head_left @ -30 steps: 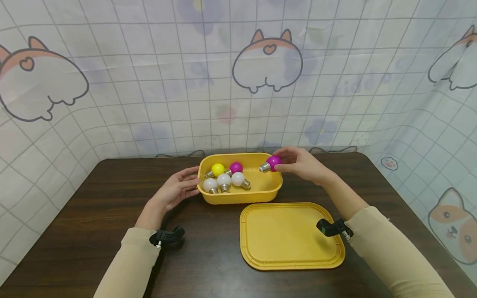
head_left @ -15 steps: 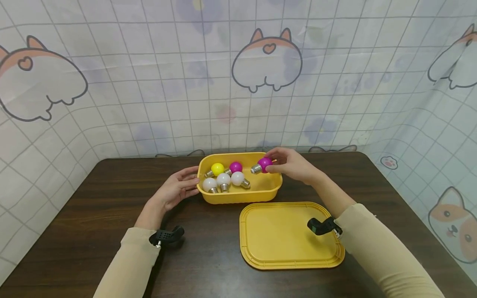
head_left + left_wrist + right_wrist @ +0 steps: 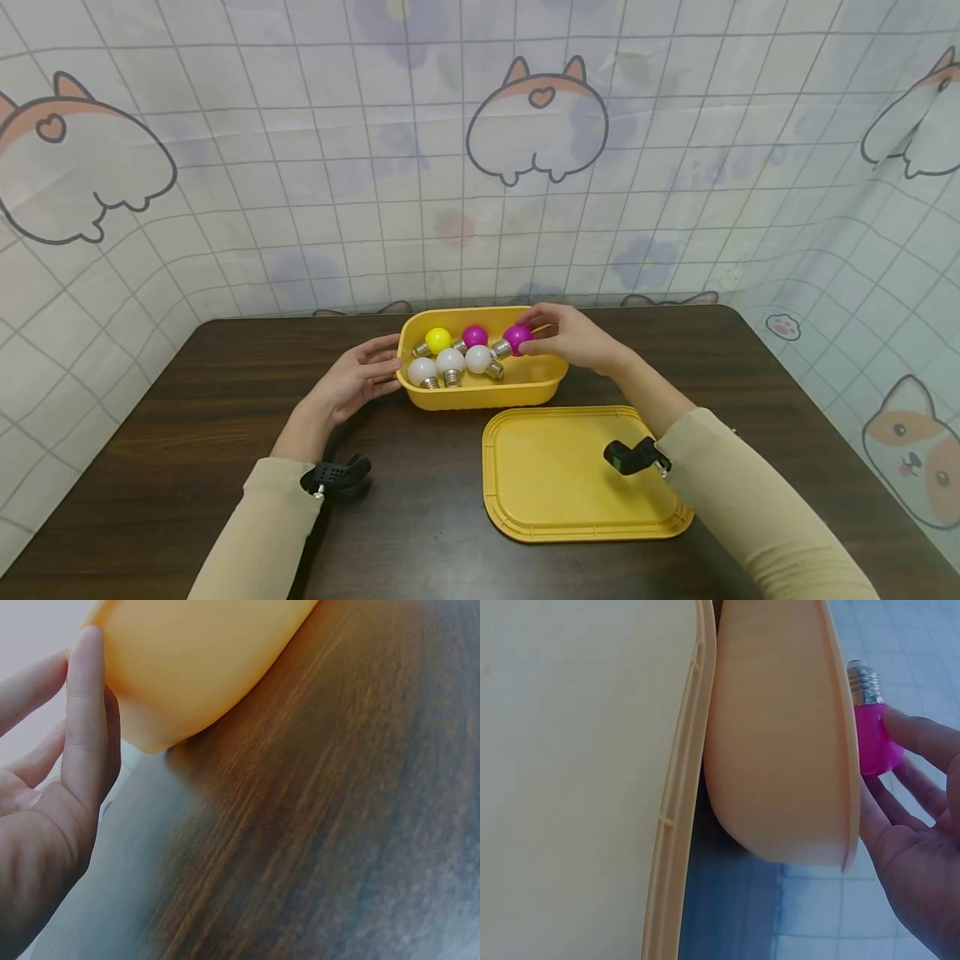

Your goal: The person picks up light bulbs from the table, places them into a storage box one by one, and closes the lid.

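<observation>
My right hand (image 3: 573, 340) pinches a magenta light bulb (image 3: 517, 337) by its round end, over the right part of the yellow container (image 3: 487, 400). In the right wrist view, this bulb's silver screw base (image 3: 865, 684) points away from the palm, and the bulb shows just past the rim. Inside the container lie a yellow bulb (image 3: 438, 340), another magenta bulb (image 3: 475, 337) and several white bulbs (image 3: 450, 361), grouped toward the left. My left hand (image 3: 358, 379) rests its fairly straight fingers against the container's left end; the left wrist view shows fingertips on the outer wall (image 3: 180, 667).
A flat yellow lid (image 3: 577, 475) lies on the dark wooden table (image 3: 405, 517) in front of the container, under my right forearm. Behind the table's back edge hangs a gridded cloth (image 3: 337, 167) with cartoon corgis. Each wrist wears a black camera.
My right hand has moved left and slightly down with the magenta bulb, from the container's right end toward the other bulbs. The left hand has stayed in place.
</observation>
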`<state>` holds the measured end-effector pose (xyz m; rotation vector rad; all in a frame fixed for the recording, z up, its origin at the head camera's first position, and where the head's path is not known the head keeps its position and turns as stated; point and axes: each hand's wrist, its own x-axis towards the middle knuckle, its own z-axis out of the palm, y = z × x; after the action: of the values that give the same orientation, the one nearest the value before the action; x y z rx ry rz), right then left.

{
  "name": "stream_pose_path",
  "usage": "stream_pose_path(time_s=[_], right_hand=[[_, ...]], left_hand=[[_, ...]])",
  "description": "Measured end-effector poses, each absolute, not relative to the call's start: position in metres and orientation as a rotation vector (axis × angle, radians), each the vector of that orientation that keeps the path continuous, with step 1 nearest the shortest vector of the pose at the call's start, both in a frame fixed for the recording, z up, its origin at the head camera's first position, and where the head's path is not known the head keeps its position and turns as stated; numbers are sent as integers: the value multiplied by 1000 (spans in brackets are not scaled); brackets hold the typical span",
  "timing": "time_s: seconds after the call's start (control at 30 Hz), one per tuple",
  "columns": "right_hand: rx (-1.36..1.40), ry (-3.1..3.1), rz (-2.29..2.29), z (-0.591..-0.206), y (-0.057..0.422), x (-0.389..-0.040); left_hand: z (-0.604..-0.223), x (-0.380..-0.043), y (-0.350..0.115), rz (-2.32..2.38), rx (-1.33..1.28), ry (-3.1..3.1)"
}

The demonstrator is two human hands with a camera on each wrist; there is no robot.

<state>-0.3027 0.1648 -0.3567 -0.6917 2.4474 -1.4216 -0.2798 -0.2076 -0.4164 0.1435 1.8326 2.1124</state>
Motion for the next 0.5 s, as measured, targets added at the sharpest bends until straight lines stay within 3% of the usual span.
stream_pose_path(time_s=[0.5], right_hand=[[-701,2486,-1317,-362,149,-301]], left_hand=[[-416,-278,-207,2132,116,1825]])
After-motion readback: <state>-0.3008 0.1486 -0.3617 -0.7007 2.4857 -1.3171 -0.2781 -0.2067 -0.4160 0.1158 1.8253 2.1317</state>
